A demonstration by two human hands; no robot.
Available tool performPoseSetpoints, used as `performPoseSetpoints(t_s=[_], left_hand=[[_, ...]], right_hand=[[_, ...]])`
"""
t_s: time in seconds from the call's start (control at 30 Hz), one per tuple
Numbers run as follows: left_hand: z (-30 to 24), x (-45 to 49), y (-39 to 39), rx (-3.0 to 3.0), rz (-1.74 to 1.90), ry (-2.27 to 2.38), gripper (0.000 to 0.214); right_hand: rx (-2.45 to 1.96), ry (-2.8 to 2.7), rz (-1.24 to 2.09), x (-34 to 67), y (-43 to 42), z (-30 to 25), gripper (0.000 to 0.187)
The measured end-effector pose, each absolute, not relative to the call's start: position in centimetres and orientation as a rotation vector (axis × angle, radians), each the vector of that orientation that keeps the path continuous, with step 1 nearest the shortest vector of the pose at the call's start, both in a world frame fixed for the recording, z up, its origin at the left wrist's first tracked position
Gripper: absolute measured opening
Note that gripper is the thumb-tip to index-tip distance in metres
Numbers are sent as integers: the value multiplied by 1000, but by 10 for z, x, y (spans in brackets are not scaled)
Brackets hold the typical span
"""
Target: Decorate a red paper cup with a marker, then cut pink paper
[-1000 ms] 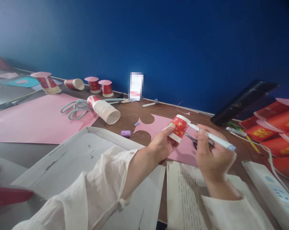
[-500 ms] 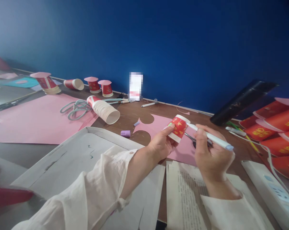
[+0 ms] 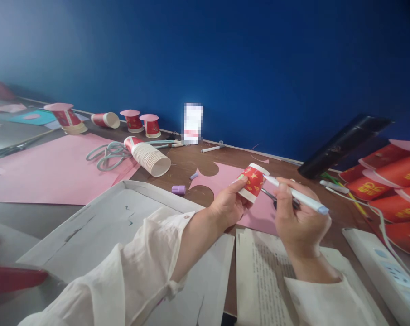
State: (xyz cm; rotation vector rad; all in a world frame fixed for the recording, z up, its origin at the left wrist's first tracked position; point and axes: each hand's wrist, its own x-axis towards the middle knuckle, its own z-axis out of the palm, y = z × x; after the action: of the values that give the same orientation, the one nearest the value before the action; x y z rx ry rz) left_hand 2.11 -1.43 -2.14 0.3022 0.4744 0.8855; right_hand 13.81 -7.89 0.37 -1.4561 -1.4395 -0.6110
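Observation:
My left hand (image 3: 230, 203) is closed around a red paper cup (image 3: 254, 180) with yellow stars and a white rim, held tilted. In my right hand (image 3: 300, 217) is a white marker (image 3: 301, 196) with a pale blue end, gripped like a pen. Its tip is at the cup's upper right side; whether it touches, I cannot tell. Below both hands lies a pink paper sheet (image 3: 262, 215) with round cutouts. Dark scissors (image 3: 274, 195) rest on it, partly hidden behind my right hand. A purple marker cap (image 3: 178, 189) is left of the sheet.
A white box lid (image 3: 133, 199) and printed pages (image 3: 255, 271) lie in front. Stacked cups (image 3: 150, 158), a grey cable (image 3: 108, 154) and cups with pink discs (image 3: 132, 120) are left. A phone (image 3: 193, 123) leans at the wall. Right are a power strip (image 3: 384, 267) and red packets (image 3: 368, 185).
My right hand and the marker have shifted very slightly left, toward the cup. My left hand and the cup stay almost where they were.

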Motion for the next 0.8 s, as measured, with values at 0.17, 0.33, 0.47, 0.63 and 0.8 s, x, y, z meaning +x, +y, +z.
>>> performPoseSetpoints(t_s=[0.17, 0.33, 0.47, 0.63, 0.8], left_hand=[[-22, 21, -14, 301, 883, 463, 26], [-22, 21, -13, 287, 877, 482, 25], [-23, 21, -13, 286, 884, 490, 24], [-21, 20, -14, 273, 891, 494, 22], [-19, 19, -15, 282, 881, 469, 23]], right_hand=[[-1451, -1443, -607, 138, -79, 3, 20], [-1449, -1452, -592, 138, -79, 3, 20], [-1438, -1458, -578, 138, -79, 3, 19], [-1434, -1470, -593, 136, -79, 3, 18], [-1425, -1483, -599, 135, -80, 3, 17]])
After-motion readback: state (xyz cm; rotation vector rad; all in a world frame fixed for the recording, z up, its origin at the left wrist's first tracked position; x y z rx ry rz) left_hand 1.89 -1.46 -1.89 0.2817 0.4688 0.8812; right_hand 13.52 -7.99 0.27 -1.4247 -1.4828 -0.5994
